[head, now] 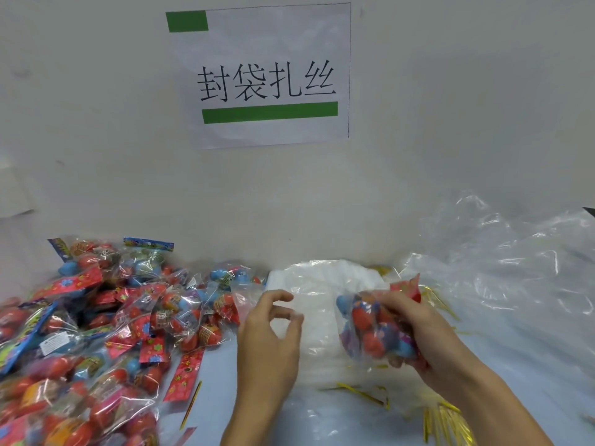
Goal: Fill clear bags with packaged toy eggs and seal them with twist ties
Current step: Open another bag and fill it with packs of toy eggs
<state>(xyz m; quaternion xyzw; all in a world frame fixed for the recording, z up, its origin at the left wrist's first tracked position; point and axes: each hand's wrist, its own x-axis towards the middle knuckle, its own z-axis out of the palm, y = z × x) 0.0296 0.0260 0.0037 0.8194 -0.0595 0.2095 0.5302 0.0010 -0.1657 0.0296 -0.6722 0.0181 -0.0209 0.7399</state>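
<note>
A person's right hand [415, 329] clenches a crinkled clear plastic pack of red and blue toy eggs [373, 329], fingers curled over its top and thumb beneath, holding it just above a stack of flat clear plastic bags [322, 284] on the pale blue tabletop [219, 381]. A red printed header card [407, 286] sticks up from behind the gripping fingers. To the left of that grip, the left hand [270, 336] hovers over the same stack with fingers loosely curled and thumb near the fingertips; a thin edge of clear film seems to lie by the fingertips, but whether the hand actually pinches it cannot be told.

Further left of both hands, a heap of packaged toy eggs in clear wrappers with red and blue cards [96, 333] spreads across the table, and a single gold twist tie [191, 403] lies beside it. Below and to the right of the gripped pack, loose shiny gold twist ties [447, 420] are scattered, some touching the bag stack. Beyond the right hand, a large rumpled sheet of clear plastic [515, 268] is bunched against the wall, where a white paper sign with black characters and green bars [267, 78] hangs.
</note>
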